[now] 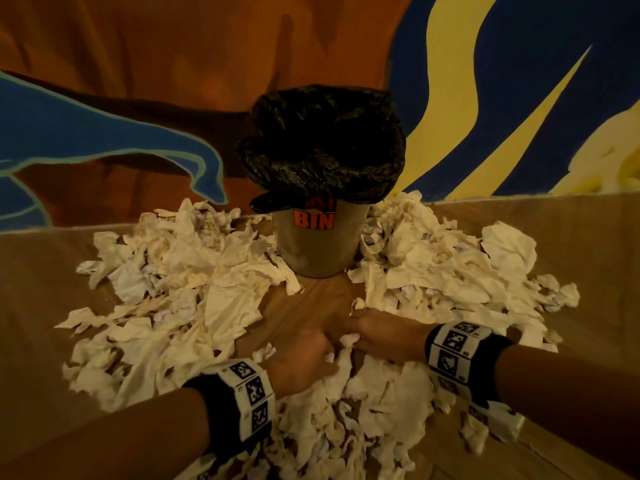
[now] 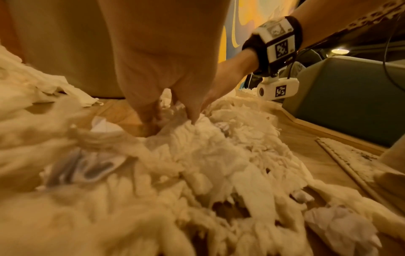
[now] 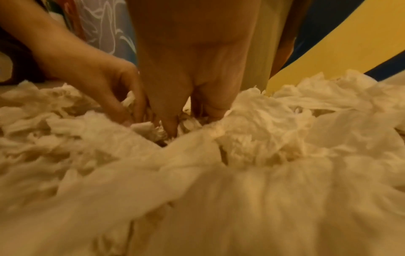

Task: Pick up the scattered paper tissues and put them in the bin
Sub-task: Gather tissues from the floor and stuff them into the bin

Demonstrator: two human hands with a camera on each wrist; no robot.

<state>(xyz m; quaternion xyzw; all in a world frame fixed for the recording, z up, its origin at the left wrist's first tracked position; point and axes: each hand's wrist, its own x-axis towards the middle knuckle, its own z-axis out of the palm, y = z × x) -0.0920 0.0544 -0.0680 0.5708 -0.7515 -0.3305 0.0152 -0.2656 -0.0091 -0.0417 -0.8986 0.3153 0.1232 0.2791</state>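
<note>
Paper tissues (image 1: 221, 292) across wooden floor (image 1: 311, 306), beneath painted wall (image 1: 485, 98).

Dim warm orange light; wide-angle edge bending, wrist views blurred up close

Right hand (image 3: 186, 97) and left hand (image 3: 109, 86) dig fingertips side by side into crumpled tissues (image 3: 241, 155).
</note>
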